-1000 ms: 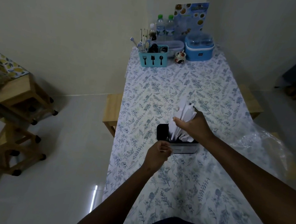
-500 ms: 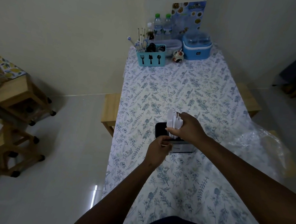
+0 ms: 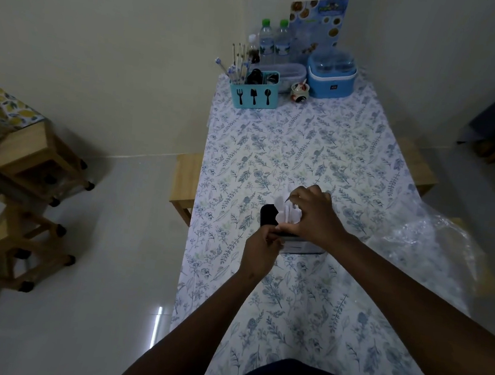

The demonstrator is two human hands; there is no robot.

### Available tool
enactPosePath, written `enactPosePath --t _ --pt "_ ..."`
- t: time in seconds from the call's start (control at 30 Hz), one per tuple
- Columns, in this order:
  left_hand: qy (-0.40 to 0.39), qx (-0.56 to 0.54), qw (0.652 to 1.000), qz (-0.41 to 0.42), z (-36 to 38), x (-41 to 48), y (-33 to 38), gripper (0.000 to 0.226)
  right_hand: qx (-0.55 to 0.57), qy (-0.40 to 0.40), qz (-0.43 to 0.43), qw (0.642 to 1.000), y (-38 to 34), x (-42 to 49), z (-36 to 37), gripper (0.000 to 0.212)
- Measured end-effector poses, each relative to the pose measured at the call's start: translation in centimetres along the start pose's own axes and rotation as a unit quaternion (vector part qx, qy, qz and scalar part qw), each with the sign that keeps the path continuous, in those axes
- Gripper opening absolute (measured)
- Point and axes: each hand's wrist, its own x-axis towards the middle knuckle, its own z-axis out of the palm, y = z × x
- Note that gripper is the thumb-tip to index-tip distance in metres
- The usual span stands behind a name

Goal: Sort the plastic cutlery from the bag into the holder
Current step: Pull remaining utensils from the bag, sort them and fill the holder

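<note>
Plastic cutlery (image 3: 287, 214): white bundle upright in holder (image 3: 301, 248), gripped by curled right hand (image 3: 313, 215). Left hand (image 3: 259, 249) curled at holder's near rim; grasp unclear. Dark end compartment (image 3: 267, 217) apparently unfilled. Bag (image 3: 435, 246) slack nearby, contents unreadable. Reads as mid-sort.

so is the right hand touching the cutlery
Touching: the head view shows the right hand with its fingers wrapped round the white cutlery at the holder.

Teal caddy (image 3: 254, 95) bears fork, knife, spoon icons.
</note>
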Motion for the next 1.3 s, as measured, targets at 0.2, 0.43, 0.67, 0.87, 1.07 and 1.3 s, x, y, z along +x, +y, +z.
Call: enactPosePath --t 0.2,0.43,0.67,0.87,1.07,1.3 --pt "0.002 0.013 1.000 0.008 -0.1 0.2 -0.1 0.026 0.018 -0.019 -0.010 1.000 0.5 0.1 -0.5 0.065" --pt "0.001 -0.013 1.000 0.009 -0.1 0.1 -0.2 0.024 0.056 -0.023 -0.054 0.997 0.7 0.0 -1.0 0.071" --pt "0.004 -0.032 0.999 0.008 -0.3 -0.1 -0.1 0.024 0.078 0.002 -0.098 0.992 0.8 -0.9 -0.4 0.073" --pt "0.000 -0.040 0.999 0.008 -0.5 -0.3 -0.3 0.023 0.112 0.012 -0.085 0.990 -0.1 -1.7 -0.6 0.078" --pt "-0.001 -0.039 0.999 0.005 -0.7 -0.3 -0.1 0.026 0.164 0.094 -0.103 0.977 -0.6 -1.0 -0.5 0.026" --pt "-0.007 -0.030 0.999 0.007 -0.8 -0.3 0.2 0.021 0.095 0.044 -0.070 0.992 0.4 -0.5 1.4 0.023"
